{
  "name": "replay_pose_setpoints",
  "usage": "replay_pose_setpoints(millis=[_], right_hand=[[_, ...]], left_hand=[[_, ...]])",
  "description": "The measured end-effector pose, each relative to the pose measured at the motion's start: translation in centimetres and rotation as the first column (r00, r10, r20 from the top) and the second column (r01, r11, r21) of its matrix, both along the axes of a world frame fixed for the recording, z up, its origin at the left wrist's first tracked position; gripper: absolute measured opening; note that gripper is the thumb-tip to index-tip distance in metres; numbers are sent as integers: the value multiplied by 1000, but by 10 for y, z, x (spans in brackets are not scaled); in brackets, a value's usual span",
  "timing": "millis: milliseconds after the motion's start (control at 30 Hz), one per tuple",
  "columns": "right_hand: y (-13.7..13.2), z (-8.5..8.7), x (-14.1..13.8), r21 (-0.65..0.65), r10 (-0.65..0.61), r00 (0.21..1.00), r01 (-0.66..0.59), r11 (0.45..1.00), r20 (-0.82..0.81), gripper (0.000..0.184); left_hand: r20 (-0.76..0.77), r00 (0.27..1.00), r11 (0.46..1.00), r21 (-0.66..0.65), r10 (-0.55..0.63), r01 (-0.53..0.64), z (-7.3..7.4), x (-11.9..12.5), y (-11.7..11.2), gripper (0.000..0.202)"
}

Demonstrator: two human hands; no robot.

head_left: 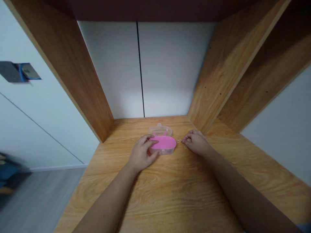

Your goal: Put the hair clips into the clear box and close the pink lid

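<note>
The pink box (164, 144) is clasped by the left hand (141, 156); a small thing (179, 141), perhaps a ring, is pinched by fingers of the right hand (197, 143)

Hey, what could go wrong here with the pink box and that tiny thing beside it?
The tiny piece at the right hand's fingertips is pale and small against the desk; it could slip and be hard to find. The left hand grips only one end of the box, so a nudge might slide or tip it while open.
</note>
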State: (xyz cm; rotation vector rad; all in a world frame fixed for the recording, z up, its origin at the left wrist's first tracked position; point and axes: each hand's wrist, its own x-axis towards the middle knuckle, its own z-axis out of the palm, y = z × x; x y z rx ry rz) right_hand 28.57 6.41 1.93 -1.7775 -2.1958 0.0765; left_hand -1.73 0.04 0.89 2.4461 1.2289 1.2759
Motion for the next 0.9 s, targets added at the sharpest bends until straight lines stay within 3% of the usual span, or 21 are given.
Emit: replay_pose_setpoints(millis=[600,900], right_hand=[[-1,-7,-1,49,7,1000,-8,999,19,19],[-1,-3,-7,130,66,988,-47,990,-141,18]], left_hand=[[17,1000,1000,-3,0,0,2,1,-2,33],[-4,1000,1000,-5,3,-3,2,0,-1,32]])
